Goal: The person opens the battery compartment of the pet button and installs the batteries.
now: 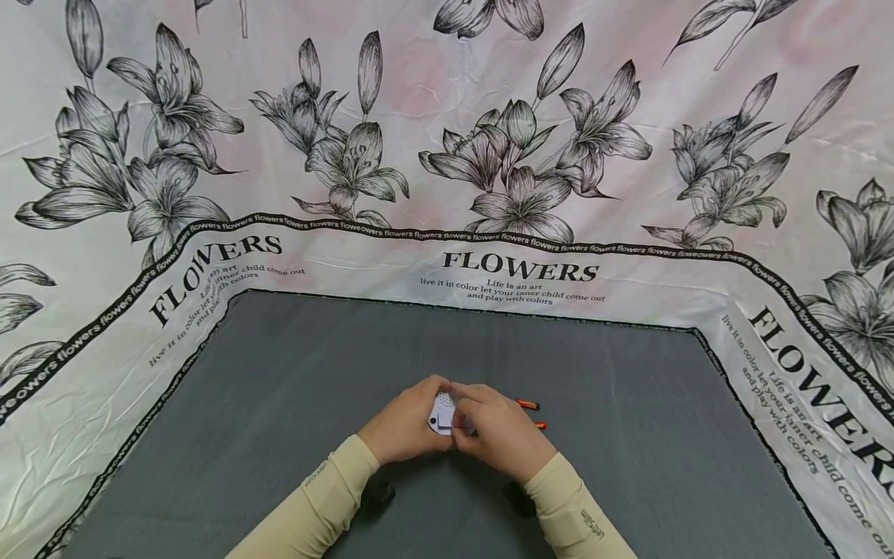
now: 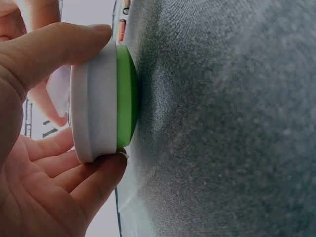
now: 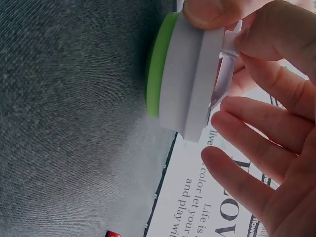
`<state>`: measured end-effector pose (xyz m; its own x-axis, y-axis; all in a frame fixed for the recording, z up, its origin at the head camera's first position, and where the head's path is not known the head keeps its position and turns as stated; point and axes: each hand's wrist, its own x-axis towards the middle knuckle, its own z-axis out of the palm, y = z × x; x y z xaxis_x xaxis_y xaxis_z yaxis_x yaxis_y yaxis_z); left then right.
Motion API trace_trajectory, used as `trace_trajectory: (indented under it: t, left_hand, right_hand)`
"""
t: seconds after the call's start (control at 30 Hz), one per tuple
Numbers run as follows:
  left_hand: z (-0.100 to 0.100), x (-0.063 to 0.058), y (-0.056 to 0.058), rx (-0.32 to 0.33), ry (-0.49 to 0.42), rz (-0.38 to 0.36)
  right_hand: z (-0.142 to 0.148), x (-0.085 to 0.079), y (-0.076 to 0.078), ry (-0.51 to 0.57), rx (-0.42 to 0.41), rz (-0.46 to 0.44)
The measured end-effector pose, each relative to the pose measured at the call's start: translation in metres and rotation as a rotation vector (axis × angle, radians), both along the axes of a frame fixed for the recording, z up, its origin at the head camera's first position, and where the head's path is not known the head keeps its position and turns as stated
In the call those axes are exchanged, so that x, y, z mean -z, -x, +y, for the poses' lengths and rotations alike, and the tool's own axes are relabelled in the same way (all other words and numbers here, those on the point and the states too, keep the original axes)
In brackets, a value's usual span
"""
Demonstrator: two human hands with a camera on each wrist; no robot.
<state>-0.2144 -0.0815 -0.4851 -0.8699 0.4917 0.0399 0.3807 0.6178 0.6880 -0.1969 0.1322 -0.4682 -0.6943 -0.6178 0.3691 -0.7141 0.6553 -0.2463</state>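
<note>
Round unit (image 1: 444,401) held in both hands at the surface (image 1: 615,450); flap (image 3: 224,79) looks like the weak point.
Head: unit sits between left hand (image 1: 405,419) and right hand (image 1: 504,431), dotted white face up; two small red cylinders (image 1: 528,404), likely batteries, lie just past the right hand, so a stray knuckle could roll them. Left wrist: fingers wrap the white rim, thumb opposite, no slack; green side is domed and faces down, so uneven pressure could rock it. Can't tell if it touches down. Right wrist: thumb and a finger seem to pinch the flap, other fingers loosely spread; skewed prying could snap it or flick it away. Flap is pale, translucent; body smooth, stepped white over bright green.
</note>
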Motion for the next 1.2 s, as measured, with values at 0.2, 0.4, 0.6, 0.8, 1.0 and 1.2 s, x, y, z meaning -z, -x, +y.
trace_trajectory:
  t: [0.2,0.4,0.6,0.8,1.0,1.2]
  left_hand:
    - [0.005,-0.002,0.000,-0.004,0.006,0.010]
    - [0.010,-0.003,-0.001,-0.015,0.030,-0.005]
    - [0.007,-0.002,-0.002,-0.039,0.035,-0.026]
    - [0.002,-0.001,-0.004,-0.051,0.030,-0.039]
    - [0.001,-0.001,-0.004,-0.057,0.028,-0.044]
    - [0.004,0.002,-0.004,-0.043,0.032,-0.049]
  right_hand:
    - [0.009,-0.007,-0.001,-0.013,0.022,0.045]
    - [0.036,-0.012,-0.001,-0.035,0.124,0.045]
    - [0.083,-0.002,-0.008,-0.082,0.223,0.025]
    - [0.138,0.008,-0.021,-0.099,0.373,-0.063]
    - [0.172,0.013,-0.031,-0.095,0.463,-0.184]
    - [0.182,0.017,-0.031,-0.094,0.472,-0.261]
